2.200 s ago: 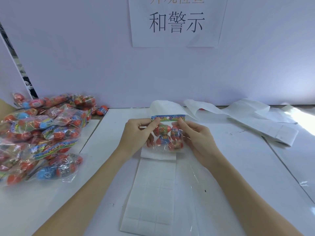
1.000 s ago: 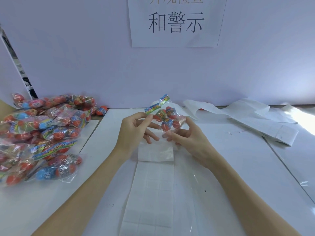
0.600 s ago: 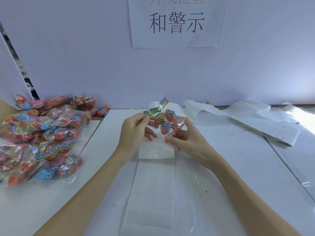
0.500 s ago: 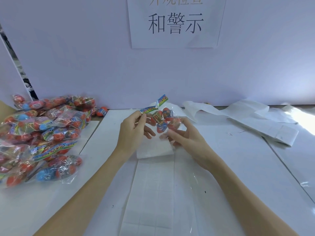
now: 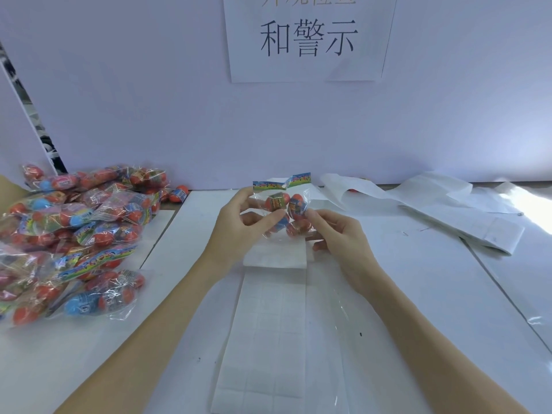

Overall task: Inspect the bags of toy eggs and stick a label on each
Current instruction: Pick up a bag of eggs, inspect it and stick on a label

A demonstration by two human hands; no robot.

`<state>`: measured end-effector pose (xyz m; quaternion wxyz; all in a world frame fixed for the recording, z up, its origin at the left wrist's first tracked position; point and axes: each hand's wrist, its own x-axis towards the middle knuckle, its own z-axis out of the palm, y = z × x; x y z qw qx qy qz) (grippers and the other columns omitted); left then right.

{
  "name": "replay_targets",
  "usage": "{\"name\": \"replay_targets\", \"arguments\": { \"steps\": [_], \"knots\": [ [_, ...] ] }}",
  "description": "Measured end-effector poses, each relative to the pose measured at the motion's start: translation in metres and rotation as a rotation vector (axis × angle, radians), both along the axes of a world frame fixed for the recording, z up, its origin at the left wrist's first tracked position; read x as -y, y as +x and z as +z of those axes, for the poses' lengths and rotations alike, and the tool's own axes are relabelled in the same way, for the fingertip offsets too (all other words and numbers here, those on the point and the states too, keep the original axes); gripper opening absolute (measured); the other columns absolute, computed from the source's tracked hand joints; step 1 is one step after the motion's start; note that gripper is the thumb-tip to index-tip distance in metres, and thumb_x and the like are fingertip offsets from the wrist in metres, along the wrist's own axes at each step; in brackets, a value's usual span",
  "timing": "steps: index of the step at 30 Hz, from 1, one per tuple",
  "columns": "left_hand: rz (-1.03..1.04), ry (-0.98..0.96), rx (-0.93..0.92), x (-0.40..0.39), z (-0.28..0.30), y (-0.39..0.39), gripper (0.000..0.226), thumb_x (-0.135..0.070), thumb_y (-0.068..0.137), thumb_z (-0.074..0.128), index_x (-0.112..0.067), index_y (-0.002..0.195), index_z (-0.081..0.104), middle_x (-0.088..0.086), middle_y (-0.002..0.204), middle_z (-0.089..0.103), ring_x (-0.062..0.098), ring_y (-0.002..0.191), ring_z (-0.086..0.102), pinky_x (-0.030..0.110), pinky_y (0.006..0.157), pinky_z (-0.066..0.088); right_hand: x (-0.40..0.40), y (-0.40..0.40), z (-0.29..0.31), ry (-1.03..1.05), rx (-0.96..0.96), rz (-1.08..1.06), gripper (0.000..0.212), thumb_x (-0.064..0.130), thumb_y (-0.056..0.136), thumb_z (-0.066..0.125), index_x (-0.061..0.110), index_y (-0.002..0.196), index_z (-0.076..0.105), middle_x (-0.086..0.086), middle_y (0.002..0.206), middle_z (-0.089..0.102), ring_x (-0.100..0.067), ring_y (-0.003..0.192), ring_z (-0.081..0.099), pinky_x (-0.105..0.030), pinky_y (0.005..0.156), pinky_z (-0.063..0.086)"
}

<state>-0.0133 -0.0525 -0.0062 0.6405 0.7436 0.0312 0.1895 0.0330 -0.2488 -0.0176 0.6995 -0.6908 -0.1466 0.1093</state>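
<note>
Bag of toy eggs: clear plastic, printed multicoloured header strip along its top edge, red-orange and blue eggs inside; held upright above the table, centre of frame, slightly above the middle. Left hand: at the bag's left side, thumb and fingers curled and pinching the plastic just below the header's left end, lower fingers wrapped against the eggs. Right hand: at the bag's right side, thumb and forefinger closed on the plastic beside the right-hand eggs, remaining fingers loosely curled below. Label sheet: long white strip divided into small squares, lying flat on the table, running from just under the hands down to the lower centre of frame; upper end folded or raised beneath the bag. Pile of bagged toy eggs: many clear bags of red and blue eggs, heaped at the left of frame, well apart from the held bag. Loose egg: red and blue, at the pile's far right edge, by the wall. Used backing paper: white crumpled strips, upper right of the tabletop, trailing toward the right edge. Table: white surface. Clear film: transparent, lying beside the label sheet on its right. Wall sign: white paper with dark characters, top centre of frame, on a pale lilac wall.
</note>
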Motion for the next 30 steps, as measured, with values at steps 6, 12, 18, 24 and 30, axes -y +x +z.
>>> {"name": "replay_targets", "arguments": {
  "steps": [6,12,18,24,30],
  "knots": [
    [0.243,0.405,0.212,0.006,-0.008,-0.002,0.063,-0.028,0.081,0.090,-0.030,0.124,0.044,-0.001,0.114,0.055,0.015,0.087,0.064,0.022,0.072,0.055,-0.004,-0.003,0.001,0.044,0.089,-0.144,0.012,0.025,0.097,0.075,0.013,0.101,0.075,0.001,0.088,0.081,-0.001,0.067,0.070,-0.010,0.057,0.046],
    [0.031,0.472,0.192,0.012,-0.009,-0.003,0.018,-0.031,0.101,0.067,-0.014,0.107,0.067,-0.003,0.103,0.069,0.012,0.093,0.067,0.028,0.081,0.057,-0.001,-0.004,0.002,0.046,0.200,-0.052,0.016,0.014,0.103,0.062,0.021,0.105,0.075,0.003,0.099,0.079,-0.020,0.089,0.076,-0.024,0.068,0.052],
    [0.014,0.195,0.017,0.009,-0.009,-0.002,0.026,-0.051,0.085,0.076,-0.031,0.099,0.065,-0.016,0.092,0.071,0.002,0.086,0.068,0.012,0.075,0.050,-0.007,-0.014,0.003,-0.074,0.394,0.137,0.052,-0.018,0.091,0.043,0.012,0.109,0.082,0.024,0.092,0.075,0.003,0.087,0.064,-0.011,0.080,0.043],
    [0.059,-0.053,0.025,0.001,-0.006,0.002,0.025,-0.036,0.102,0.066,-0.013,0.112,0.062,0.006,0.100,0.076,0.024,0.086,0.078,0.040,0.084,0.064,-0.002,-0.012,0.007,-0.067,0.340,0.112,0.020,0.011,0.105,0.058,0.015,0.110,0.077,0.007,0.110,0.078,-0.008,0.110,0.070,-0.019,0.094,0.051],
    [0.085,0.097,0.196,-0.011,-0.007,-0.001,0.042,-0.015,0.112,0.044,-0.045,0.140,0.036,0.004,0.109,0.074,0.024,0.082,0.078,0.040,0.073,0.064,-0.004,-0.009,-0.009,-0.498,0.565,0.237,0.039,0.030,0.091,0.081,0.028,0.127,0.067,0.017,0.129,0.065,0.003,0.117,0.058,-0.012,0.097,0.039]
  ]
}}
